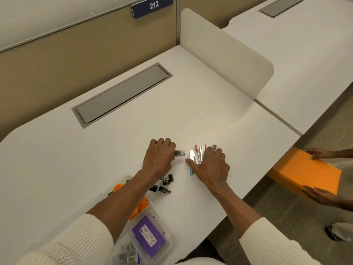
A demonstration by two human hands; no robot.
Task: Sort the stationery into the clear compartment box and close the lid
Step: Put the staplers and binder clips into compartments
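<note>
Head camera looks down on a white desk [114, 150] where both hands work side by side. The left hand [159, 157] is curled, knuckles up, around a small silver metal stapler-like tool [179, 153] whose tip pokes out toward the right; the fingers hide how firmly it is pinched. The right hand [209, 165] lies flat and spread, palm down, pressing on a fan of slim silver, red and white staple removers or cutters [197, 153], with a blue-tipped one [191, 172] peeking out under the thumb side.

Behind the left wrist, a heap of black binder clips [164, 185] sits loose on the desk, just beside the clear plastic compartment box [168, 236], which already holds a purple staple packet [149, 238], orange pieces [140, 206] and small grey staple blocks [127, 255]. Its lid is not clearly visible.

Risks: a flat palm cannot gather the fanned pieces, so they may scatter or slide off the near desk edge. Drawing the left forearm back could sweep the binder clips away or nudge the box.
</note>
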